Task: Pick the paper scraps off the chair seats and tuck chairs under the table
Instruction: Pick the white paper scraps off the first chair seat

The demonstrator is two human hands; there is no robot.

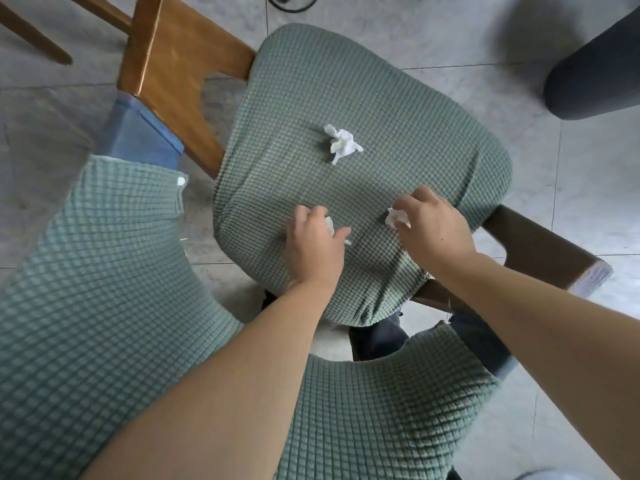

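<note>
A chair seat with a green textured cover fills the middle of the view. A crumpled white paper scrap lies loose near the seat's middle. Closer to me, my left hand is closed around a second white scrap, which peeks out between thumb and fingers. My right hand pinches a third white scrap at the fingertips, just above the seat fabric.
The chair's wooden backrest stands at upper left. Two more green-covered chair parts sit at left and bottom centre. A dark rounded object is at upper right. Grey tiled floor surrounds the chairs.
</note>
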